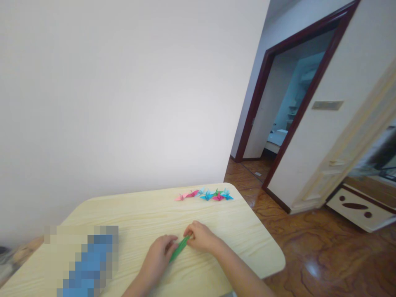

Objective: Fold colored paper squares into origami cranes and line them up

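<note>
A narrow strip of folded green paper (178, 248) slants across the light wood table (139, 210) between my hands. My left hand (157, 258) grips it along its middle, and the fingertips of my right hand (201, 237) pinch its upper end. Farther back, a row of several origami cranes in pink, blue and green stands near the far edge, including a pink crane (182, 197) and a blue crane (207, 196). Both hands are well in front of the cranes, touching none of them.
A pixelated blue and beige patch (88, 260) covers the table's lower left. The table has rounded corners and ends at right above a polished wood floor (309, 243). A white wall (123, 103) rises behind it, and a dark-framed doorway (272, 95) stands at right.
</note>
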### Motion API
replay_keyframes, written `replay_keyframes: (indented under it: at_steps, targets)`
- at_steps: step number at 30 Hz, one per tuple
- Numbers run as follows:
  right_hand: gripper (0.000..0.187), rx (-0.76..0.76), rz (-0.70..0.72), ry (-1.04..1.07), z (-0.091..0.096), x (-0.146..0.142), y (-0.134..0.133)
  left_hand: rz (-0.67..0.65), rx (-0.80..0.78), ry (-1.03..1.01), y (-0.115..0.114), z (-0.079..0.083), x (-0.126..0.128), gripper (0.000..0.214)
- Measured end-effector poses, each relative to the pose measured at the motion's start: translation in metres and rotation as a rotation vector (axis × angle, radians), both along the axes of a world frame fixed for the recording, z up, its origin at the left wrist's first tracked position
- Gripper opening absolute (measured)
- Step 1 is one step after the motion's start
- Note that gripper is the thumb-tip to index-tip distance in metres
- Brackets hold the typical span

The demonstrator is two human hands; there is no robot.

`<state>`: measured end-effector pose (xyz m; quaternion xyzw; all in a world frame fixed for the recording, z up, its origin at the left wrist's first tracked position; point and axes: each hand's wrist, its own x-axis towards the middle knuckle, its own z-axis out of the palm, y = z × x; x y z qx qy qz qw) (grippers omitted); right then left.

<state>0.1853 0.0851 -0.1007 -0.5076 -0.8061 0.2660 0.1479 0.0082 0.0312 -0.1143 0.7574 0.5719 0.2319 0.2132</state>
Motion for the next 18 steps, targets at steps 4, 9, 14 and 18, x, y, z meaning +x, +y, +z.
replay_keyframes:
  at_steps: [4, 9, 14, 18]
  targets:
    - [0.026, 0.051, -0.050, 0.021, 0.001, 0.002, -0.011, 0.068, -0.055, -0.025, 0.010, -0.003, 0.004, 0.021]
    - [0.021, 0.098, -0.178, 0.050, -0.003, 0.001, -0.035, 0.082, -0.094, -0.092, 0.007, 0.000, 0.006, 0.012]
    - [0.011, 0.057, -0.319, 0.190, -0.010, 0.000, -0.061, 0.111, -0.123, -0.273, 0.003, -0.005, 0.004, 0.005]
    - [0.013, 0.013, -0.321, 0.259, -0.009, -0.005, -0.070, 0.136, -0.141, -0.494, 0.006, -0.006, 0.003, 0.013]
